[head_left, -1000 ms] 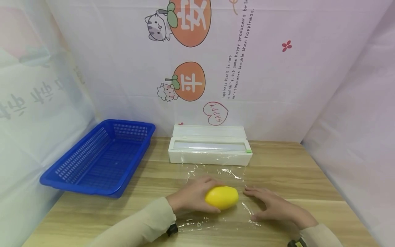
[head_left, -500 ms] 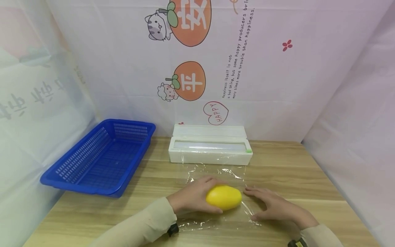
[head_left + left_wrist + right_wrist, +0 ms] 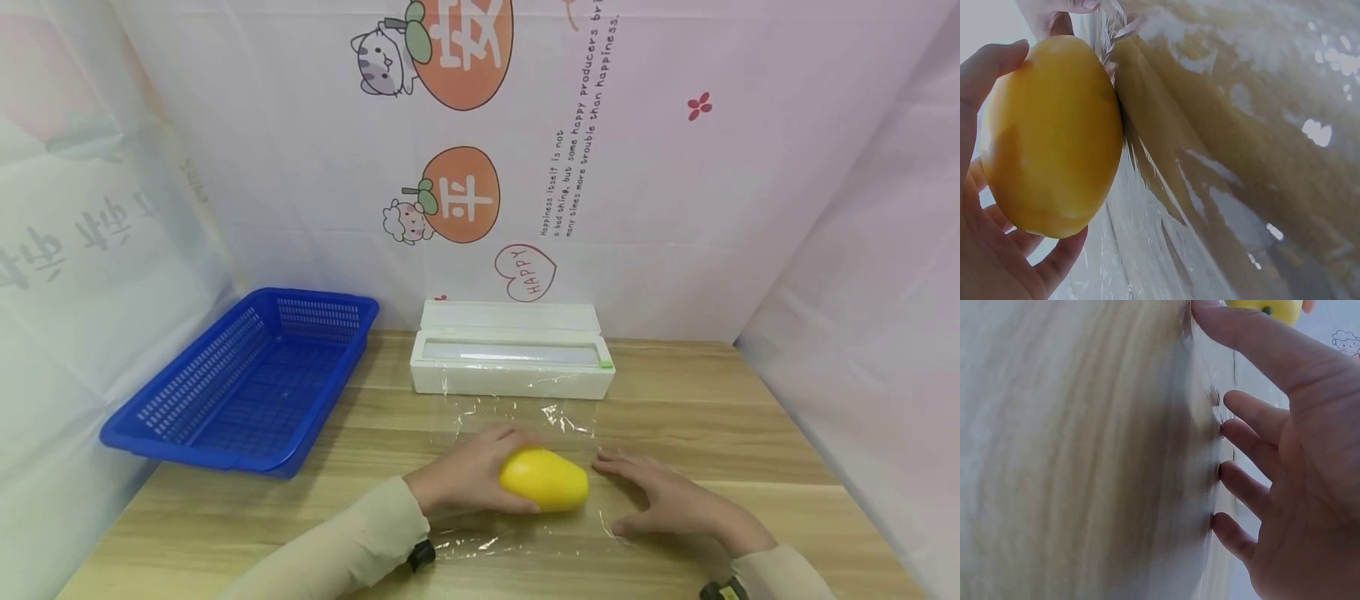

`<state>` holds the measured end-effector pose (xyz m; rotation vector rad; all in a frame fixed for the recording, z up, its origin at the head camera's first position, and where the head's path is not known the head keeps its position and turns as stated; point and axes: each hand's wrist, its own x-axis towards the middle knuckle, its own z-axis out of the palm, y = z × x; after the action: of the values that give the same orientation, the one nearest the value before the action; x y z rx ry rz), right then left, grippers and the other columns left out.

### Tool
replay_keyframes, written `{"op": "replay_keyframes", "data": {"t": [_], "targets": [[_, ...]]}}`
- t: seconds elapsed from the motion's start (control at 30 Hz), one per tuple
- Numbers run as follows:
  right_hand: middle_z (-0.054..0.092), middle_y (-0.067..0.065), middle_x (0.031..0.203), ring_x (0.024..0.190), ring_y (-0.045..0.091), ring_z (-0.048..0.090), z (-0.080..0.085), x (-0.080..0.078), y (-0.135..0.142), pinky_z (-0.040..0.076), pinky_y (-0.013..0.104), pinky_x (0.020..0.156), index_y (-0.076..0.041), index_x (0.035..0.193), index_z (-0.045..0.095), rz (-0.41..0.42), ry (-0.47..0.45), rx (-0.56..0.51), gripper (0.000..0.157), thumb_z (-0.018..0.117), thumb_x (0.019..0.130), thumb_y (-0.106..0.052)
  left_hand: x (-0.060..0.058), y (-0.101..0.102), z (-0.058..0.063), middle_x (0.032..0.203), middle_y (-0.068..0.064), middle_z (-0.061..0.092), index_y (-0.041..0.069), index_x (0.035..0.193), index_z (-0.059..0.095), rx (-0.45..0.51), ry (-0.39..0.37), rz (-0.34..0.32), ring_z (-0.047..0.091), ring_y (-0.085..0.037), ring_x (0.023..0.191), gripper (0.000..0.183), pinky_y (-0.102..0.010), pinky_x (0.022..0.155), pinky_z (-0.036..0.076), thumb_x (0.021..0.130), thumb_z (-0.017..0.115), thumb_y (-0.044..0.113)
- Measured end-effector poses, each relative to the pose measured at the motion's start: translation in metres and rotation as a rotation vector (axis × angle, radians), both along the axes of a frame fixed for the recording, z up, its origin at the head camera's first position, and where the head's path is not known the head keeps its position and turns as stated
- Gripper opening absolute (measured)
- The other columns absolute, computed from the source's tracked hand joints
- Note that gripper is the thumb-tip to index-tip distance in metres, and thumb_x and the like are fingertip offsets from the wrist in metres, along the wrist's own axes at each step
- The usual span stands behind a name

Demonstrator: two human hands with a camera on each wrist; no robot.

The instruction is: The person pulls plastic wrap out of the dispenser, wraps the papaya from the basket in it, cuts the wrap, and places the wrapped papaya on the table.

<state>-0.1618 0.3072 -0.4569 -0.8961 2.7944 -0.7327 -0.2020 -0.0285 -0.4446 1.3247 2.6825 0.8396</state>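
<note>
Yellow fruit (image 3: 546, 481) is lying over clear film (image 3: 558, 421), left hand (image 3: 472, 473) curling its fingers round one end, long axis pointing across toward right hand (image 3: 663, 500), whose spread fingers are resting at the film's edge.

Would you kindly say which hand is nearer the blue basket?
Left. The left hand, gripping the yellow fruit, is right of the basket; the right hand is farther right.

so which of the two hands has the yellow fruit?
The left hand: its fingers and thumb grip the yellow fruit over the clear film. The right hand holds no fruit and rests at the film's right edge.
</note>
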Motion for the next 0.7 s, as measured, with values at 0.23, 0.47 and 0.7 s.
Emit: {"op": "replay_keyframes", "data": {"t": [0.23, 0.47, 0.7], "targets": [[0.045, 0.008, 0.152, 0.138, 0.039, 0.040, 0.003, -0.001, 0.000, 0.032, 0.068, 0.105, -0.019, 0.144, 0.054, -0.009, -0.032, -0.053, 0.078, 0.079, 0.080, -0.056, 0.002, -0.001, 0.001, 0.139, 0.009, 0.051, 0.032, 0.146, 0.048, -0.005, -0.003, 0.013, 0.052, -0.010, 0.116, 0.083, -0.037, 0.092, 0.049, 0.076, 0.075, 0.068], [0.047, 0.009, 0.151, 0.135, 0.038, 0.044, 0.008, -0.002, 0.000, 0.035, 0.066, 0.104, -0.017, 0.140, 0.057, -0.022, 0.024, -0.110, 0.059, 0.073, 0.090, -0.045, 0.004, -0.001, 0.002, 0.138, 0.009, 0.051, 0.034, 0.146, 0.048, 0.001, 0.013, 0.011, 0.052, -0.010, 0.116, 0.083, -0.038, 0.092, 0.049, 0.076, 0.074, 0.069], [0.050, 0.009, 0.148, 0.131, 0.035, 0.049, 0.014, 0.000, -0.003, 0.038, 0.064, 0.103, -0.015, 0.136, 0.060, -0.040, 0.015, -0.141, 0.052, 0.071, 0.093, -0.042, 0.002, -0.003, 0.002, 0.141, 0.009, 0.050, 0.029, 0.145, 0.051, 0.012, 0.013, 0.022, 0.050, -0.012, 0.122, 0.084, -0.041, 0.096, 0.048, 0.076, 0.073, 0.070]]}}
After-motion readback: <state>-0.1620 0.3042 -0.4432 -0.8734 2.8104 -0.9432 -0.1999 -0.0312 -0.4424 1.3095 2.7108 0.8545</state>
